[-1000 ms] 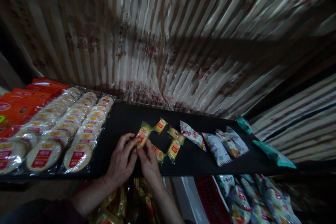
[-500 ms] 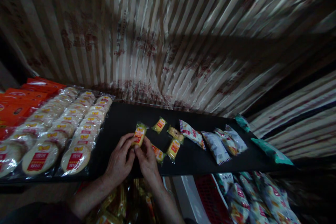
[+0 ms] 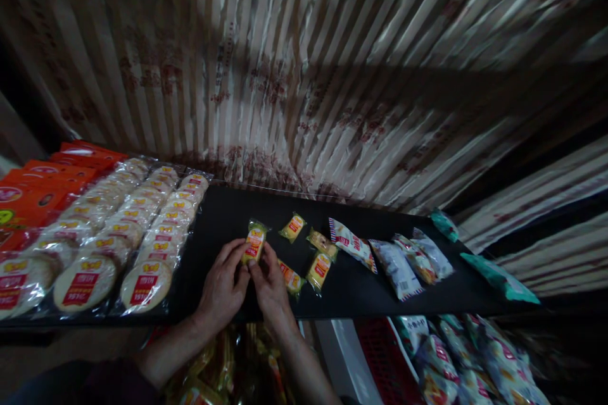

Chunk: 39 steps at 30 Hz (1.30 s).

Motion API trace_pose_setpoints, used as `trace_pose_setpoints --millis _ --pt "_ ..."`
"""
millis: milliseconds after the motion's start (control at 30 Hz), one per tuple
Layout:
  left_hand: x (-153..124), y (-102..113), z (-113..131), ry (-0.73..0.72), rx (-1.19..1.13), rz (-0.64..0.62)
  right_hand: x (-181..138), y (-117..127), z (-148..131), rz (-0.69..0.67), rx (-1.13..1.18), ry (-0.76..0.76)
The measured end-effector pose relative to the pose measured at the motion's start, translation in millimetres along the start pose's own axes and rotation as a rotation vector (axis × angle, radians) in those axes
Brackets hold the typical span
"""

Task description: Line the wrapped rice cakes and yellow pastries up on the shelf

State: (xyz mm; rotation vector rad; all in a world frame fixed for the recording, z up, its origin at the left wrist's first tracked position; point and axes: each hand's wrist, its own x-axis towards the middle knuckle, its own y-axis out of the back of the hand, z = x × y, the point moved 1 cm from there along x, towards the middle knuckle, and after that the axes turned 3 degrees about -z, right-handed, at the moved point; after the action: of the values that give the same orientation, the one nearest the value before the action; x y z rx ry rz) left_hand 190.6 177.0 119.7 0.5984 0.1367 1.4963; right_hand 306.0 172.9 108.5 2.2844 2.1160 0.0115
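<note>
Between my two hands is a small yellow snack packet [image 3: 255, 241] with a red and orange label, standing nearly upright over the black shelf. My left hand [image 3: 223, 281] grips its left side with the fingers. My right hand [image 3: 268, 281] holds its lower right side, the thumb at the bottom edge. Just right of my hands lie similar packets: one label-up [image 3: 293, 227], one partly behind my right fingers [image 3: 291, 278], and one farther right [image 3: 318, 268]. A packet turned label-down [image 3: 323, 243] touches that last one.
Rows of round rice crackers [image 3: 146, 285] in clear wrap fill the left, with orange packs [image 3: 42, 196] beyond. White snack bags [image 3: 396, 269] and green bags [image 3: 498, 277] lie at right on the black shelf [image 3: 213, 215]. Below are a red basket [image 3: 387, 361] and more bags [image 3: 439, 367].
The view has shifted slightly, so everything sits a little farther right. Both hands keep hold of the same packet, with little change in grip.
</note>
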Motion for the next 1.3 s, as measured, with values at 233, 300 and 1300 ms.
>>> trace_pose_setpoints --millis 233,300,1300 --pt "6 -1 -5 0.043 -0.03 0.062 7 -5 8 0.019 0.031 -0.004" --pt "8 0 -5 0.066 -0.027 0.057 8 -8 7 0.028 0.041 0.002" --pt "58 14 -22 0.408 -0.17 0.174 70 -59 12 0.111 -0.087 0.048"
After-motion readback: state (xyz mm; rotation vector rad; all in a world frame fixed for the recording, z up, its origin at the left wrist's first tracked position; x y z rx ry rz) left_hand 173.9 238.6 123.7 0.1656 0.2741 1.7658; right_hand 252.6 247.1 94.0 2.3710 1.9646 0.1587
